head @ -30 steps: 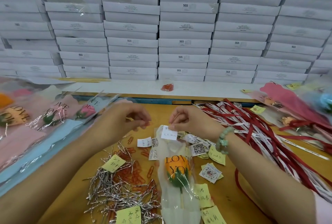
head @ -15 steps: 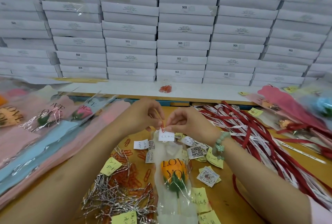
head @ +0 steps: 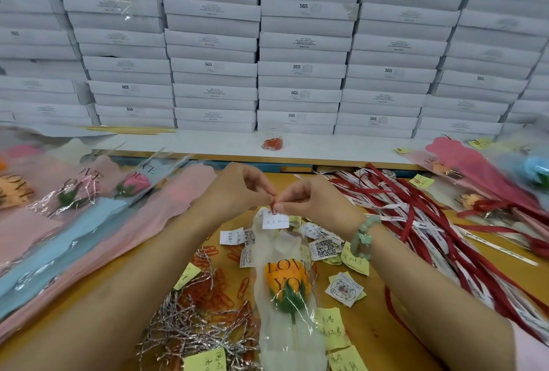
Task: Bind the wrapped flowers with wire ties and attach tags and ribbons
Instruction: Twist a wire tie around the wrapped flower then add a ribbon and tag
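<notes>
View from above a yellow worktable, looking down at two bare forearms that meet at the centre of the frame. The left hand and the right hand are both curled, thumbs and forefingers pinching one small red paper clip between them. The other fingers are tucked in, probably to keep the work in sight.

The clip sits at the top edge of a wrapped flower, an orange rose in a clear sleeve that runs from centre to the bottom edge. A small white handwritten tag lies on that top edge, just under the fingertips. The hands seem to be fixing the tag to the sleeve, one steadying while the other pushes the clip on.

Supplies lie close around the flower, likely for easy reach. Silver wire ties and loose orange clips are at lower left. Yellow sticky notes and printed code labels are to the right. Red and white ribbons fan out at right. More wrapped flowers lie along the left side. Stacked white boxes fill the top half of the frame.
</notes>
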`<state>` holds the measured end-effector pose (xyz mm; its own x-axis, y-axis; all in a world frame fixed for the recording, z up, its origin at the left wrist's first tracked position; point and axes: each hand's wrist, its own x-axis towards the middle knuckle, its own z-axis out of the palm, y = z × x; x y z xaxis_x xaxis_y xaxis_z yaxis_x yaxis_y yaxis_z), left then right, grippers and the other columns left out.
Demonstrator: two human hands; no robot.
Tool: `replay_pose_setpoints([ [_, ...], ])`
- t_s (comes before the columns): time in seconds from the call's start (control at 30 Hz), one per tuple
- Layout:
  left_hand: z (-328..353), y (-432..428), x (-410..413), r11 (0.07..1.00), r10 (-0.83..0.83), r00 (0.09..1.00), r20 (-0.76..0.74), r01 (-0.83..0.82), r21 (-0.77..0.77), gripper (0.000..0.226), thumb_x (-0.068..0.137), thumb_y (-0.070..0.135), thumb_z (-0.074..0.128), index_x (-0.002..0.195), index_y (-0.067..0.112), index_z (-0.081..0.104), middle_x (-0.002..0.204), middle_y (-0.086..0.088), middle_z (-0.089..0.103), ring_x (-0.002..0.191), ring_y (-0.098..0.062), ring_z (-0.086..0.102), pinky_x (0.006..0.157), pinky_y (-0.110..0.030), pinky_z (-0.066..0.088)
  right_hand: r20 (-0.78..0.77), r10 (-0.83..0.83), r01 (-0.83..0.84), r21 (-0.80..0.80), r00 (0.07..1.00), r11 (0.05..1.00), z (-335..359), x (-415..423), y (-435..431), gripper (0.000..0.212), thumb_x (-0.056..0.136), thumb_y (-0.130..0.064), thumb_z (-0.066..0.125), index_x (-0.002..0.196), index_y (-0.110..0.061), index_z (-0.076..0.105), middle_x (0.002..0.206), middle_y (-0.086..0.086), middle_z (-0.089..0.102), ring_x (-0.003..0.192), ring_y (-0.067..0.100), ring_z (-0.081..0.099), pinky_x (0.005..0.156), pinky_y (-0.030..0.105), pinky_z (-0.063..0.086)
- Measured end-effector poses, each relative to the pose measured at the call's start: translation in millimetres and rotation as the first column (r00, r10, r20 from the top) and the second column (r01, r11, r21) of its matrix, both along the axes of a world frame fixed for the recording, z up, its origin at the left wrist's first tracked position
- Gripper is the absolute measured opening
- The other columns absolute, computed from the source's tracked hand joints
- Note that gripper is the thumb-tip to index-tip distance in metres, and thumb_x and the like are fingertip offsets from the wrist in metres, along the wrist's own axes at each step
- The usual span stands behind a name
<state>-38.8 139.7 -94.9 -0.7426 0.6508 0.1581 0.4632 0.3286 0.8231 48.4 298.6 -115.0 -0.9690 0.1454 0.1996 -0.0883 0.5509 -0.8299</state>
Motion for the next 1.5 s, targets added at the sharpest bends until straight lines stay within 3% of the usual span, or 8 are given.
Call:
replay_pose_setpoints([
  [0.17, -6.8, -3.2, -4.3, 0.981, -0.101, 0.993, 0.064, 0.111, -0.162, 0.016, 0.080, 0.040, 0.076, 0.091, 0.030, 0.071, 0.091, 0.010, 0.073, 0.093, -0.011, 0.066, 0.085, -0.031, 0.054, 0.030, -0.012, 0.014, -0.057, 0.999, 0.998, -0.1, 1.0, 0.5, 0.010, 0.082, -0.016, 0.075, 0.086, -0.007, 0.075, 0.077, 0.001, 0.074, 0.070, 0.008, 0.066, 0.071, 0.022, 0.055],
  [0.3, -10.1, -5.3, -4.9, 0.974, -0.090, 0.993, 0.078, 0.104, -0.202, 0.014, 0.080, 0.031, 0.079, 0.090, 0.028, 0.071, 0.084, 0.007, 0.076, 0.093, -0.014, 0.068, 0.097, -0.041, 0.051, 0.042, -0.031, 0.035, -0.090, 0.999, 0.995, -0.5, 1.1, 0.6, 0.006, 0.085, -0.011, 0.072, 0.086, -0.006, 0.074, 0.078, 0.001, 0.073, 0.068, 0.004, 0.064, 0.067, 0.017, 0.050],
  [0.43, -6.6, -5.3, -3.8, 0.987, -0.056, 0.992, 0.116, 0.073, -0.145, 0.011, 0.079, 0.019, 0.081, 0.085, 0.021, 0.072, 0.075, 0.004, 0.076, 0.077, -0.005, 0.069, 0.085, -0.031, 0.051, 0.056, -0.061, 0.070, -0.158, 0.997, 0.985, 0.0, 1.1, 1.1, 0.009, 0.086, -0.013, 0.072, 0.089, -0.004, 0.072, 0.076, -0.002, 0.070, 0.064, 0.001, 0.060, 0.063, 0.016, 0.049],
  [0.63, -4.8, -5.5, -0.9, 0.996, -0.053, 0.987, 0.152, 0.063, -0.059, 0.010, 0.076, 0.016, 0.082, 0.079, 0.019, 0.073, 0.075, 0.003, 0.076, 0.069, 0.001, 0.069, 0.067, -0.015, 0.046, 0.009, -0.216, 0.214, -0.192, 0.976, 0.958, 2.0, 1.3, 3.3, 0.006, 0.085, -0.017, 0.072, 0.079, -0.015, 0.071, 0.092, 0.005, 0.074, 0.087, 0.011, 0.065, 0.080, 0.026, 0.050],
  [0.83, -4.4, -4.2, 0.6, 0.999, -0.033, 0.988, 0.151, 0.035, -0.007, 0.008, 0.076, 0.013, 0.082, 0.075, 0.017, 0.075, 0.072, 0.004, 0.076, 0.062, 0.005, 0.065, 0.053, -0.004, 0.044, 0.023, -0.164, 0.166, -0.158, 0.986, 0.973, -1.7, 1.6, -4.2, 0.013, 0.086, -0.018, 0.069, 0.073, -0.018, 0.072, 0.070, -0.009, 0.066, 0.058, -0.004, 0.054, 0.065, 0.020, 0.047],
  [1.13, -0.7, -1.2, 7.7, 0.998, 0.027, 0.991, 0.135, -0.019, -0.066, 0.009, 0.076, 0.018, 0.083, 0.080, 0.016, 0.075, 0.075, 0.002, 0.076, 0.086, -0.013, 0.071, 0.095, -0.036, 0.052, 0.020, -0.155, 0.155, -0.262, 0.988, 0.953, -1.0, 2.4, -3.7, 0.004, 0.083, -0.012, 0.073, 0.081, -0.015, 0.071, 0.073, -0.002, 0.071, 0.065, 0.004, 0.062, 0.064, 0.017, 0.051],
  [1.27, -0.9, -2.4, 8.2, 0.996, 0.029, 0.991, 0.129, -0.018, -0.085, 0.009, 0.076, 0.021, 0.082, 0.082, 0.018, 0.075, 0.077, 0.003, 0.076, 0.087, -0.013, 0.071, 0.098, -0.040, 0.051, 0.033, -0.141, 0.144, -0.301, 0.990, 0.943, -2.4, 3.5, -1.6, 0.017, 0.086, -0.009, 0.070, 0.099, -0.020, 0.068, 0.087, 0.005, 0.076, 0.085, 0.022, 0.069, 0.083, 0.034, 0.058],
  [1.5, -1.6, -3.1, 6.2, 0.998, 0.000, 0.989, 0.151, 0.009, -0.061, 0.010, 0.077, 0.020, 0.082, 0.083, 0.016, 0.075, 0.077, 0.002, 0.076, 0.081, -0.009, 0.069, 0.089, -0.030, 0.052, -0.076, -0.143, 0.119, -0.260, 0.987, 0.958, 0.2, 5.2, -0.7, 0.015, 0.086, 0.001, 0.065, 0.085, -0.011, 0.075, 0.080, 0.000, 0.075, 0.072, 0.002, 0.068, 0.063, 0.011, 0.048],
])
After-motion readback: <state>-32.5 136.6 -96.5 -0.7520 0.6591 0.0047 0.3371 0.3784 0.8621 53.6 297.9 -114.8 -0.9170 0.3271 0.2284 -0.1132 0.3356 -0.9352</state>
